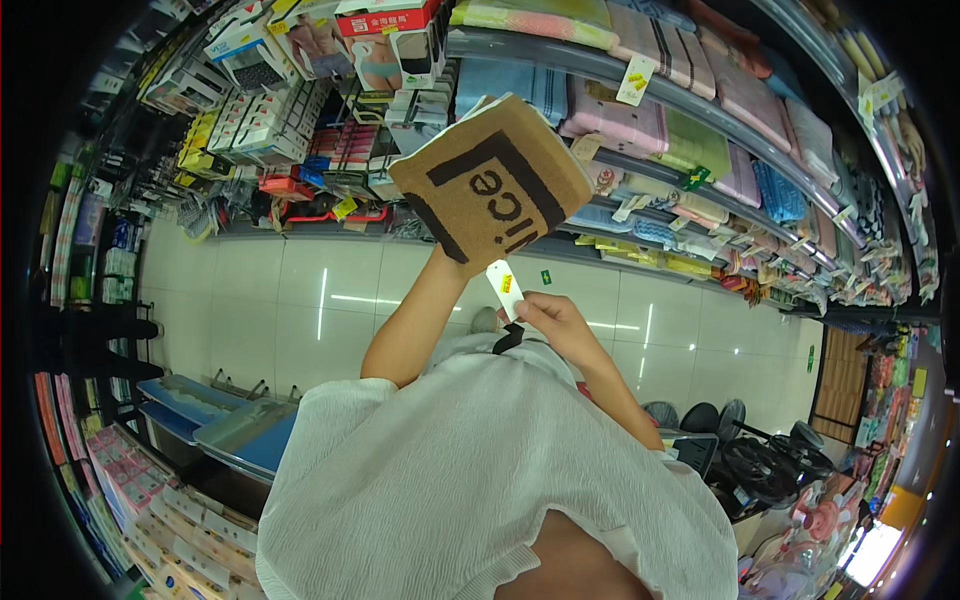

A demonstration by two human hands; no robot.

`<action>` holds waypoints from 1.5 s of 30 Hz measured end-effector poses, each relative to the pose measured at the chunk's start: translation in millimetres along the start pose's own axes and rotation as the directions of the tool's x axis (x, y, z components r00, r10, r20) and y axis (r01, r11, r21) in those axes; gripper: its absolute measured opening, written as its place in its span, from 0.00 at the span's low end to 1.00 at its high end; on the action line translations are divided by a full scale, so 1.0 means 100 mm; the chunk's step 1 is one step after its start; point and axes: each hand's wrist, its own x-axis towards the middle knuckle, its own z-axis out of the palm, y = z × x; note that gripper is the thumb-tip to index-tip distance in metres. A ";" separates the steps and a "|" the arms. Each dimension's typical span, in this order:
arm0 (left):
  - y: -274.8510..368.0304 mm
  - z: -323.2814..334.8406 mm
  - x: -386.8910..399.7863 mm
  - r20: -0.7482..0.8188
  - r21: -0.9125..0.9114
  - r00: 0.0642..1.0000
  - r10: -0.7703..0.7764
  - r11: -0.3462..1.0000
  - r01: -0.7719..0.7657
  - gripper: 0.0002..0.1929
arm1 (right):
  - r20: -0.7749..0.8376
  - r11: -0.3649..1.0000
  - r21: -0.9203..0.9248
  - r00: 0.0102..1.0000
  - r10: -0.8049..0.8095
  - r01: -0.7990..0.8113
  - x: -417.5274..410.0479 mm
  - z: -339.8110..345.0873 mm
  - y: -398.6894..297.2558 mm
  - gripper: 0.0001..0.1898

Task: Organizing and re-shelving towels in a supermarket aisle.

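A folded brown towel [491, 180] with dark bands and lettering is held up in front of the shelves. My left hand [454, 259] is mostly hidden behind its lower edge and supports it; the fingers do not show. Just below the towel, my right hand [546, 313] pinches the lower end of a white tag [505, 289] between thumb and finger. The tag bears an orange and yellow sticker, and its top reaches near the towel's lower corner. Whether the tag is tied to the towel cannot be told.
Shelves of folded towels [615, 127] with hanging tags stand ahead and right. Boxed underwear [394, 56] hangs ahead left. Blue-topped folding tables [247, 435] are behind left, black fans [757, 465] behind right. A small green card [546, 277] lies on the tiled floor [330, 300]. Someone's dark legs [112, 345] show far left.
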 end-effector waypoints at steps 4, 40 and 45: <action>-0.08 0.01 -0.04 -0.054 -0.003 0.998 -0.018 1.000 0.018 0.34 | 0.046 0.999 0.040 0.999 -0.022 0.020 -0.03 -0.07 0.12 0.17; -1.37 0.65 -1.06 -0.390 0.084 0.889 -0.242 0.952 0.296 0.35 | -0.525 0.984 0.068 0.844 -0.107 0.167 -1.45 -0.85 0.38 0.32; -1.31 1.00 -1.11 -0.207 -0.070 0.941 -0.268 0.963 0.259 0.29 | -0.617 0.946 -0.066 0.732 -0.288 0.317 -1.66 -0.95 0.27 0.28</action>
